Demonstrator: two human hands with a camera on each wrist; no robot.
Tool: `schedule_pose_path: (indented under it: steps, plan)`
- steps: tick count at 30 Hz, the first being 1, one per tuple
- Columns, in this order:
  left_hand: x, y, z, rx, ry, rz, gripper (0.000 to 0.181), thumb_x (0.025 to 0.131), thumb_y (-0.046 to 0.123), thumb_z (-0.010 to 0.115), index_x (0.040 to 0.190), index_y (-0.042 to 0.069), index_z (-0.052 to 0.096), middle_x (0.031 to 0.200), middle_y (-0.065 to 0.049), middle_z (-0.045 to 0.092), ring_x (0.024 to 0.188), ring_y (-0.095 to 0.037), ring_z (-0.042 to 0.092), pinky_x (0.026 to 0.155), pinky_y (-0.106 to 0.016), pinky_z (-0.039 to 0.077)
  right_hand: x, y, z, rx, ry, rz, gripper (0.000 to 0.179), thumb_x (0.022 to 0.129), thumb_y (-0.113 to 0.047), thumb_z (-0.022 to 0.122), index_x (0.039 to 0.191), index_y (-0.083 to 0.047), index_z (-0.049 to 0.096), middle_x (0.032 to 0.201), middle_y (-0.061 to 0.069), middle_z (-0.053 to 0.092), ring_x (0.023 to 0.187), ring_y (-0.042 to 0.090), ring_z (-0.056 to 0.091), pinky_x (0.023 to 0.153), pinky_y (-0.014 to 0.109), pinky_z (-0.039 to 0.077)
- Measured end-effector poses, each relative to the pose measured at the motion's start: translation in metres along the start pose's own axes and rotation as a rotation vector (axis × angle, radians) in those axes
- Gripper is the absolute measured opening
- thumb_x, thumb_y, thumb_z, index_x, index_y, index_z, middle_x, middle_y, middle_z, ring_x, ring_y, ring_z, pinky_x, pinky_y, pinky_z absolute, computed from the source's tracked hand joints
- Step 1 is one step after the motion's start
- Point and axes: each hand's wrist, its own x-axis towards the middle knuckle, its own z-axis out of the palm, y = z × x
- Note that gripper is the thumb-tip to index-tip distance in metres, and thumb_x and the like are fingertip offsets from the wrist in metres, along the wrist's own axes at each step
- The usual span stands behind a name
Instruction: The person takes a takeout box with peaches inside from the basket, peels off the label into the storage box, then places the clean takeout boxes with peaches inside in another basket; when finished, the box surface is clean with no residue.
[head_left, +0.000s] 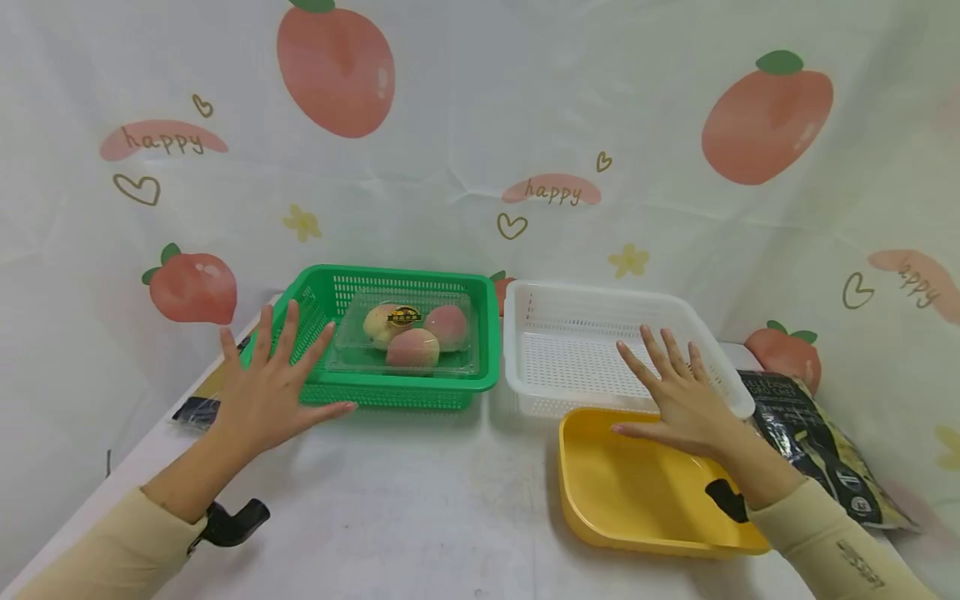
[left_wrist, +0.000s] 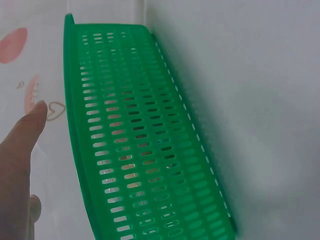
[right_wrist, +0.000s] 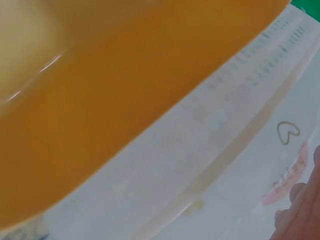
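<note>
My left hand (head_left: 266, 392) is spread with straight fingers in front of the left end of a green basket (head_left: 390, 387), holding nothing. Inside that basket sits a clear plastic box (head_left: 352, 354) with three peaches (head_left: 412, 348) and a dark label on its lid. Over the yellow basin (head_left: 600, 525) my right hand (head_left: 686, 408) is spread too, fingers straight and nothing in them. Behind the basin stands a white basket (head_left: 570, 358). In the left wrist view the green basket's slotted wall (left_wrist: 135, 135) fills the middle, with the thumb (left_wrist: 30, 130) beside it.
A black and yellow bag (head_left: 810, 442) lies at the right, partly behind the right forearm. Another package (head_left: 198, 408) shows at the left, partly behind the green basket. A white curtain (head_left: 450, 125) printed with peaches hangs behind the white table (head_left: 420, 500).
</note>
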Motion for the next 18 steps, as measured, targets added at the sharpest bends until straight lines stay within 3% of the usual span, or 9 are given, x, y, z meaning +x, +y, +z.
schedule_pose_path:
  steps: [2, 8, 13, 18]
  plan:
    - [0.005, -0.002, 0.001, -0.008, -0.016, -0.011, 0.104, 0.07, 0.079, 0.051, 0.151, 0.026, 0.013, 0.157, -0.017, -0.008, 0.142, -0.037, -0.017, 0.104, -0.073, -0.006, 0.008, -0.005, 0.001, 0.025, -0.01, 0.005, 0.098, 0.079, -0.065, 0.056, 0.151, -0.027, 0.002, 0.157, 0.013, -0.011, 0.143, 0.031, -0.018, 0.112, 0.057, -0.015]
    - [0.022, -0.011, 0.002, -0.047, -0.062, -0.023, 0.096, 0.076, 0.072, 0.052, 0.15, 0.02, 0.018, 0.155, -0.025, 0.005, 0.142, -0.043, -0.008, 0.106, -0.072, -0.002, 0.032, -0.024, 0.005, 0.1, -0.05, 0.024, 0.095, 0.08, -0.065, 0.054, 0.151, -0.028, 0.003, 0.157, 0.01, -0.015, 0.143, 0.032, -0.017, 0.112, 0.059, -0.012]
    - [0.033, -0.017, 0.003, -0.057, -0.127, -0.034, 0.093, 0.08, 0.07, 0.051, 0.15, 0.019, 0.018, 0.154, -0.025, 0.005, 0.142, -0.044, -0.008, 0.106, -0.071, -0.003, 0.05, -0.04, 0.011, 0.143, -0.068, 0.02, 0.094, 0.081, -0.064, 0.053, 0.151, -0.026, 0.004, 0.157, 0.008, -0.016, 0.143, 0.031, -0.018, 0.112, 0.06, -0.009]
    - [0.045, -0.022, 0.005, -0.016, -0.153, 0.002, 0.09, 0.08, 0.065, 0.055, 0.148, 0.015, 0.024, 0.154, -0.026, 0.007, 0.142, -0.045, -0.004, 0.108, -0.069, -0.003, 0.066, -0.056, 0.017, 0.177, -0.07, 0.01, 0.091, 0.083, -0.065, 0.049, 0.151, -0.024, 0.005, 0.157, 0.011, -0.012, 0.144, 0.034, -0.014, 0.112, 0.06, -0.008]
